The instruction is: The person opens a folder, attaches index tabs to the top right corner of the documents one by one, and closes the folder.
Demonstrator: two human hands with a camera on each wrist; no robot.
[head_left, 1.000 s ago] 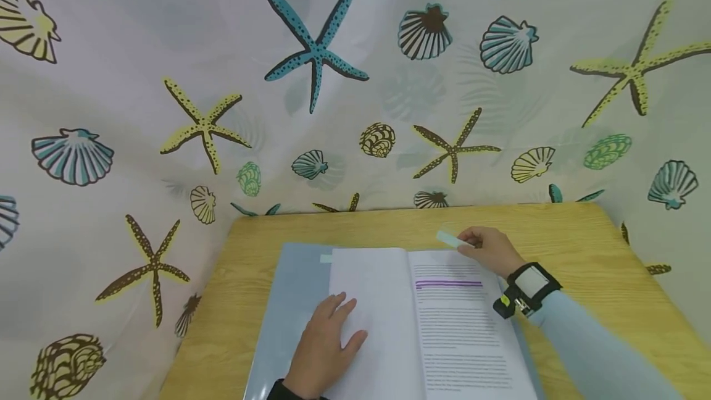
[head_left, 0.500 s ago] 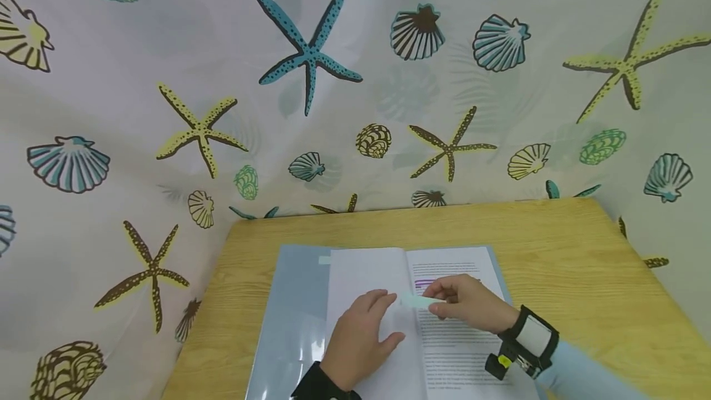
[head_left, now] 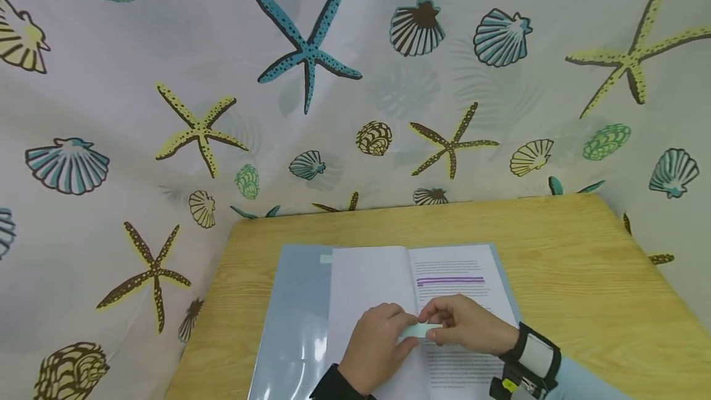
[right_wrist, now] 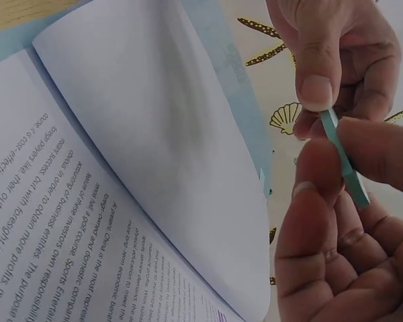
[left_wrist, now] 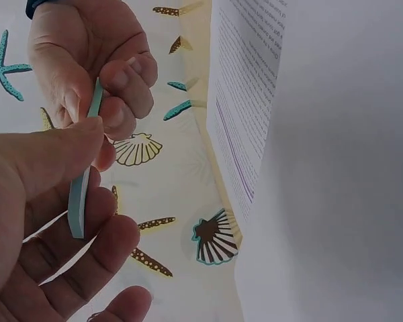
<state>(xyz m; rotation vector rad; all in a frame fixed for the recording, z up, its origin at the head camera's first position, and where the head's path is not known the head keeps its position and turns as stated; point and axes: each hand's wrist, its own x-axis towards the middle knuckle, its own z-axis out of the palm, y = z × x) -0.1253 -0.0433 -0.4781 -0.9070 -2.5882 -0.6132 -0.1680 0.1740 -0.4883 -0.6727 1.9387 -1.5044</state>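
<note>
Both hands pinch a narrow pale teal sticky note pad point(head_left: 418, 329) over the middle of an open booklet point(head_left: 366, 283). My left hand point(head_left: 378, 341) holds one end between thumb and fingers, and my right hand point(head_left: 472, 326) grips the other. Seen from the left wrist, the sticky note pad point(left_wrist: 78, 208) is a thin layered strip lying across the left fingers under the thumb. From the right wrist, its free end point(right_wrist: 358, 191) sticks out past the right fingertips. Purple lines mark the printed right page point(head_left: 452, 264); the left page is blank.
The booklet has a clear blue-grey cover point(head_left: 297, 301), bearing a small pale tab point(head_left: 326, 258) near its top. It lies on a wooden table point(head_left: 583, 264). A white curtain point(head_left: 344, 91) printed with shells and starfish hangs behind and beside the table.
The right hand has brought the sticky note pad down from the booklet's upper right to its middle. The left hand has moved right from the blank page and taken hold of it.
</note>
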